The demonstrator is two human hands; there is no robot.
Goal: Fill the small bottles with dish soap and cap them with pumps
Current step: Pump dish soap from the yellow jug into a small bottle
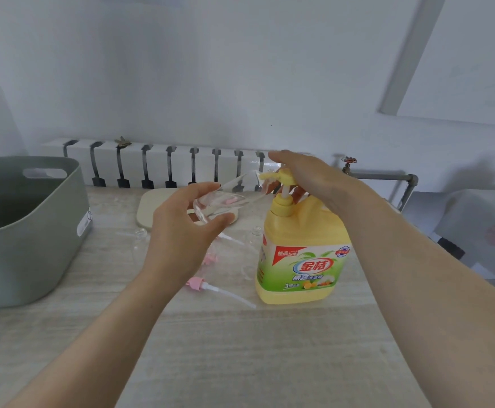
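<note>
A large yellow dish soap jug (302,260) stands on the table, its yellow pump head (281,178) raised. My right hand (308,178) lies flat on top of the pump head. My left hand (181,228) grips a small clear bottle (228,198), tilted with its mouth up against the pump's spout. A pink pump with a white tube (208,285) lies on the table in front of the jug. More pink pumps (209,260) are partly hidden behind my left wrist. Two other clear small bottles (139,240) (252,245) lie on the table.
A grey-green plastic tub (28,231) stands at the left of the table. A beige flat pad (146,210) lies behind my left hand. A white radiator (158,163) runs along the wall behind the table, with a pipe and valve (349,164) at its right.
</note>
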